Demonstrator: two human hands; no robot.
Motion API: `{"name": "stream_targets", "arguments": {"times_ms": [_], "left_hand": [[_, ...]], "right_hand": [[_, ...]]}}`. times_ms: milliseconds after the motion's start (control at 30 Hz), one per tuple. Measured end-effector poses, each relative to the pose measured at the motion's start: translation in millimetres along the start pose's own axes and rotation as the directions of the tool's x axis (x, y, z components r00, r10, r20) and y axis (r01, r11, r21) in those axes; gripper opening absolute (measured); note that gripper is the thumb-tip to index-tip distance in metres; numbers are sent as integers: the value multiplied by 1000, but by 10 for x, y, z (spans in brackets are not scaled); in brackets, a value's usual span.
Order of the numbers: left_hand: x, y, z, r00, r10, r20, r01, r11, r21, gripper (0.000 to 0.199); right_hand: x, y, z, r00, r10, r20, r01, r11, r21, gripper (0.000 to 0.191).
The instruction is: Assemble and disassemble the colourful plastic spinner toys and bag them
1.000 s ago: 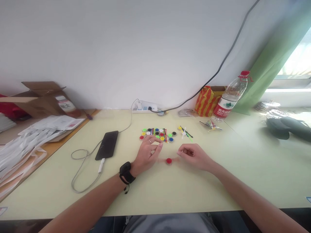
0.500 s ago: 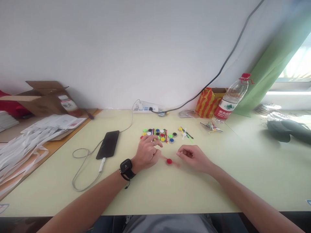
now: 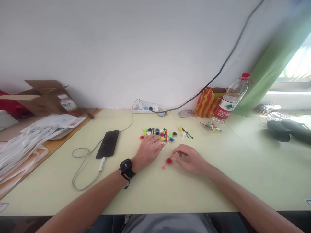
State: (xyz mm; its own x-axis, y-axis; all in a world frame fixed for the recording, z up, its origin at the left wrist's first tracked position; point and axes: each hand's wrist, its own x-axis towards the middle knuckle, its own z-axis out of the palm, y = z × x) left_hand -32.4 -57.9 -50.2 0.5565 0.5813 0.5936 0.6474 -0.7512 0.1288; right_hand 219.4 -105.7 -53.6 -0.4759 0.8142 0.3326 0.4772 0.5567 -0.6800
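Observation:
A small red spinner (image 3: 168,160) lies on the table between my hands, its arm smeared by motion. My right hand (image 3: 191,159) is just to its right, thumb and forefinger apart with nothing between them; whether a fingertip touches the spinner I cannot tell. My left hand (image 3: 150,149), with a ring and a black watch (image 3: 126,166), rests to the upper left of the spinner, its fingers curled together. It partly covers a group of coloured round pieces and thin sticks, among them a red round piece (image 3: 142,138) and a blue round piece (image 3: 171,140).
More sticks (image 3: 186,133) lie right of the group. A black phone (image 3: 108,144) with a charging cable is at the left. Behind stand a power strip (image 3: 145,108), a striped bag (image 3: 206,103) and a large water bottle (image 3: 229,102). White straps (image 3: 29,142) lie far left.
My left hand has drawn its fingers in and turned away from the spinner. My right hand has moved slightly left, its thumb and forefinger spreading beside the spinner. The spinner's blurred arm points differently.

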Motion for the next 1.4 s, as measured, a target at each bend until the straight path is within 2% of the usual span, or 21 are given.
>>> {"name": "stream_targets", "arguments": {"times_ms": [167,300,467,633,800,933,1100,1233,1400], "left_hand": [[-22,-28,26,999,-5,31,6,1000,-20,43],[-14,1,4,995,-76,65,82,991,-101,43],[-16,35,-9,985,-115,126,129,986,-110,36],[-26,1,19,990,-138,27,141,980,-144,34],[-67,-18,24,976,-214,-48,194,944,-266,22],[-100,-37,30,967,-232,-104,192,933,-304,36],[-93,-66,16,977,-187,-106,132,911,-391,40],[-80,-72,4,979,-145,-146,61,881,-469,44],[-87,-37,-1,967,-202,-154,113,884,-453,37]], "right_hand": [[-15,-102,-31,986,-129,107,128,992,10,24],[-29,-155,-42,974,-133,181,136,991,-1,29],[-24,-170,-29,971,-134,200,146,988,-43,28],[-3,-83,3,983,-118,139,134,984,-115,22],[37,120,-17,993,-105,45,112,968,-225,26],[72,367,-102,995,-47,-83,11,919,-393,29],[66,601,-238,986,104,-130,-160,807,-568,42],[54,684,-312,973,165,-163,-229,792,-566,49],[49,768,-409,956,161,-245,-260,852,-454,43]]}}
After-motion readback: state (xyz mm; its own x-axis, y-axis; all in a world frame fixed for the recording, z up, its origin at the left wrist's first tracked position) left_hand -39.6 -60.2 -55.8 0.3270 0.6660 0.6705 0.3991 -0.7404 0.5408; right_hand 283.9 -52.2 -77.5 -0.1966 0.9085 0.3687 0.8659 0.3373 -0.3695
